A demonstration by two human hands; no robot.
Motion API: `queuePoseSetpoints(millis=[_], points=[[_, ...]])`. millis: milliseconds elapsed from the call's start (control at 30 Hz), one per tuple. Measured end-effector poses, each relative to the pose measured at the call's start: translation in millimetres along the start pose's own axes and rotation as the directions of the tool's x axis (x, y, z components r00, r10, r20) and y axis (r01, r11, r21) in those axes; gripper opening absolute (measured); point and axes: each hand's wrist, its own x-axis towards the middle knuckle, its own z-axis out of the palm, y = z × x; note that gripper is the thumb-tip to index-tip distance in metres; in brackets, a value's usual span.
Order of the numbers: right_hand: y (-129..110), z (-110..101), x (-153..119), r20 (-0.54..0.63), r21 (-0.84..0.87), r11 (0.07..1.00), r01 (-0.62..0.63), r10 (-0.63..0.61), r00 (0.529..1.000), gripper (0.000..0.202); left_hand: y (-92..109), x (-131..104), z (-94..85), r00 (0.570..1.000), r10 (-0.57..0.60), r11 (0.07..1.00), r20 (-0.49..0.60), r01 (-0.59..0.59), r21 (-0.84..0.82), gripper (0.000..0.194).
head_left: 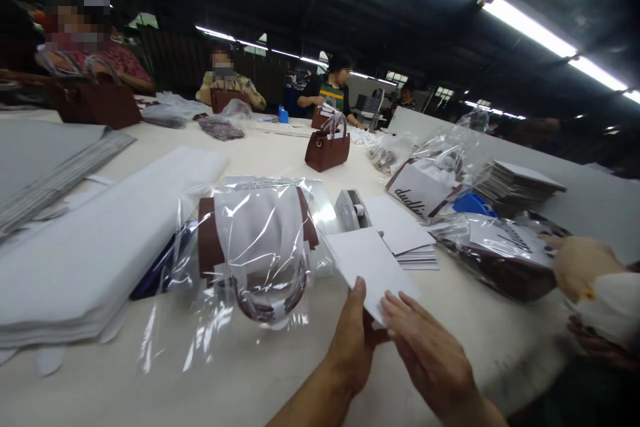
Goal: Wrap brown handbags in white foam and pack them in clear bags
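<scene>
My left hand (351, 341) and my right hand (425, 348) meet at the near edge of a white card (370, 265), which they hold tilted above the table. The left thumb lies on the card's lower edge; the right fingers pinch its corner. Just left of the card lies a brown handbag wrapped in white paper inside a clear plastic bag (257, 250). Behind the card sit a tape dispenser (351, 209) and a small stack of white cards (403, 233).
Stacks of white sheets (95, 247) fill the left of the table (250, 373). A bare brown handbag (327, 147) stands mid-table. Bagged goods (500, 250) and a card stack (520, 183) lie right. A co-worker's hand (583, 265) is at far right; several people sit beyond.
</scene>
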Motion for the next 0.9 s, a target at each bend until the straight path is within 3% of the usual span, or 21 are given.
queuePoseSetpoints(millis=[100, 200, 333, 400, 467, 500, 567, 600, 667, 733, 767, 833, 867, 900], points=[[-21.6, 10.0, -15.2, 0.051, 0.221, 0.959, -0.179, 0.172, 0.984, 0.024, -10.8, 3.4, 3.9, 1.000, -0.006, 0.963, -0.013, 0.002, -0.268, 0.062], [-20.4, 11.4, -25.2, 0.124, 0.366, 0.873, -0.322, 0.297, 0.947, 0.023, -14.5, -2.9, -1.4, 1.000, -0.005, 0.946, -0.006, 0.002, -0.323, 0.062], [-22.5, 9.3, -31.0, 0.244, 0.488, 0.711, -0.506, 0.446, 0.861, 0.021, -15.2, -12.0, -6.2, 0.998, -0.058, 0.959, 0.012, 0.059, -0.276, 0.060], [-22.9, 4.5, -34.0, 0.288, 0.484, 0.654, -0.582, 0.508, 0.811, 0.022, -16.5, -17.2, -8.1, 0.995, -0.085, 0.978, -0.053, 0.073, -0.193, 0.049], [-15.8, -5.2, -37.7, 0.193, 0.385, 0.664, -0.641, 0.621, 0.760, 0.022, -17.4, -23.7, -11.9, 0.994, -0.051, 0.996, -0.097, 0.044, -0.074, 0.040], [-8.9, -11.4, -39.5, 0.089, 0.304, 0.659, -0.688, 0.700, 0.709, 0.022, -17.3, -27.3, -14.9, 0.996, -0.023, 1.000, -0.081, 0.023, -0.001, 0.039], [8.0, -23.6, -43.0, -0.075, 0.221, 0.544, -0.810, 0.837, 0.542, 0.028, -15.9, -34.9, -22.0, 1.000, -0.007, 0.986, -0.001, 0.007, 0.168, 0.039], [15.7, -27.8, -45.0, -0.037, 0.266, 0.439, -0.858, 0.894, 0.446, 0.033, -15.0, -38.6, -25.6, 1.000, -0.011, 0.967, 0.028, 0.003, 0.253, 0.040], [24.0, -29.1, -51.2, 0.263, 0.438, 0.158, -0.885, 0.919, 0.294, 0.039, -13.8, -46.4, -32.0, 1.000, 0.013, 0.926, 0.004, -0.013, 0.378, 0.042], [19.9, -21.1, -61.7, 0.514, 0.558, -0.121, -0.821, 0.827, 0.227, 0.039, -12.3, -56.3, -37.7, 0.996, 0.057, 0.906, -0.064, -0.025, 0.423, 0.043], [14.1, -15.3, -68.7, 0.558, 0.586, -0.208, -0.783, 0.804, 0.204, 0.038, -10.5, -62.7, -41.0, 0.993, 0.080, 0.893, -0.090, -0.031, 0.449, 0.043], [0.4, -5.4, -85.4, 0.545, 0.602, -0.265, -0.753, 0.826, 0.145, 0.036, -1.5, -79.6, -49.7, 0.983, 0.165, 0.795, -0.084, -0.083, 0.601, 0.043], [-5.6, -2.7, -93.7, 0.526, 0.579, -0.264, -0.772, 0.844, 0.106, 0.036, 6.4, -90.0, -55.1, 0.961, 0.276, 0.670, -0.029, -0.170, 0.723, 0.041], [-10.4, -1.7, -101.0, 0.510, 0.539, -0.260, -0.801, 0.858, 0.064, 0.037, 16.7, -101.1, -60.8, 0.901, 0.430, 0.459, 0.064, -0.279, 0.844, 0.037]])
